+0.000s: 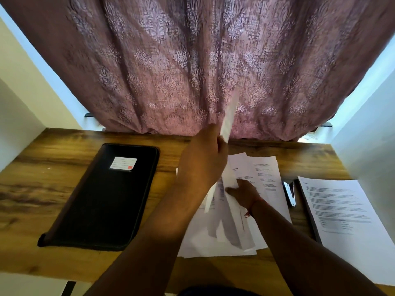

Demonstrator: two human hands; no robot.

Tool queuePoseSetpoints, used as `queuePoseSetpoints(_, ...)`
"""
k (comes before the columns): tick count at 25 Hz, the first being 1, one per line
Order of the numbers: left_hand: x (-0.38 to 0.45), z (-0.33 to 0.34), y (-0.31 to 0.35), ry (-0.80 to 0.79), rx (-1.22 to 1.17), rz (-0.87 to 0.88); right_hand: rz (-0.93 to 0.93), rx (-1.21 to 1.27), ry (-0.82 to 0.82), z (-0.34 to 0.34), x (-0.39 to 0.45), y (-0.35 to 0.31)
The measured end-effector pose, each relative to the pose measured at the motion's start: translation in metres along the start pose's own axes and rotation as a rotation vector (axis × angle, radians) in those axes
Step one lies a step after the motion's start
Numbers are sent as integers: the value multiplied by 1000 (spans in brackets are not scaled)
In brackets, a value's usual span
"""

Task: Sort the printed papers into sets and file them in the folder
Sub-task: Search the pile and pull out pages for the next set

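A loose pile of printed papers [265, 174] lies spread on the wooden desk [53, 184] at the middle. My left hand [205, 159] grips a sheet [229, 116] lifted edge-on above the pile, blurred by motion. My right hand [243, 192] pinches the lower part of upright sheets [229, 182] over the pile. A closed black zip folder [106, 197] with a white label lies flat to the left. A separate stack of printed pages [342, 210] rests at the right edge of the desk.
A stapler [290, 194] lies between the pile and the right stack. A mauve patterned curtain [192, 60] hangs behind the desk's far edge. White walls close in on both sides. Bare wood shows in front of the folder.
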State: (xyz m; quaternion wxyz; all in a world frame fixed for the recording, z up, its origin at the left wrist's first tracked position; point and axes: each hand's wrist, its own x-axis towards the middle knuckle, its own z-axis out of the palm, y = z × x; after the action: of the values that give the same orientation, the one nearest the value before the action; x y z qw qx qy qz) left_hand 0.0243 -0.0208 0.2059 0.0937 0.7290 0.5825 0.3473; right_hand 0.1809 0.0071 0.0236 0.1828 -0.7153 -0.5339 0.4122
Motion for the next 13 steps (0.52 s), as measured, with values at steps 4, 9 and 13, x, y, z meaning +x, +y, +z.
queuePoseSetpoints(4,1,0,-7,96,-253,-90,-65,33,46,-14,1,13)
queuePoseSetpoints(9,-25,62,-82,21,-299,-482,-20,126,189,-36,-16,16)
queuePoseSetpoints(13,-58,84,-118,-18,-289,-653,60,199,415,-53,-26,18)
